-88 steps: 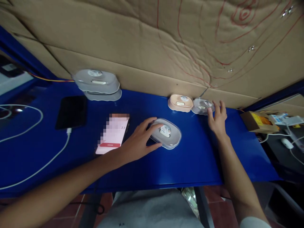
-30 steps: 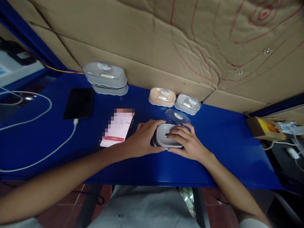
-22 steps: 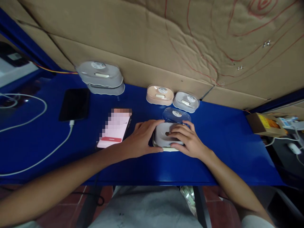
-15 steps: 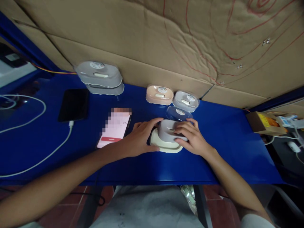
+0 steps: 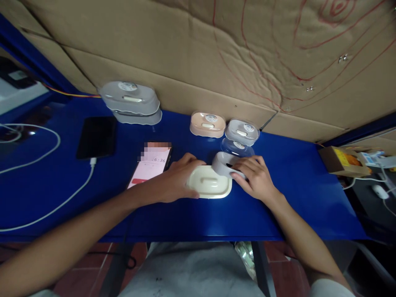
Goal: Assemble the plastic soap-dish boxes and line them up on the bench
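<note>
Head camera: the left hand (image 5: 182,179) grips the left end of the cream base (image 5: 216,187), and the right hand (image 5: 255,177) grasps the grey tray (image 5: 221,167) to its left, overlapping the base's far right corner in view. A weak right-hand grip could drop the tray onto the base. Beyond the right hand, an outward swing could displace the clear lid (image 5: 229,147) and packaged grey box (image 5: 241,133).

left hand (image 5: 180,180) arched, thumb (image 5: 193,194) apart; right hand (image 5: 255,178) curled (both forearms (image 5: 301,227) bare, angled inward)
</note>
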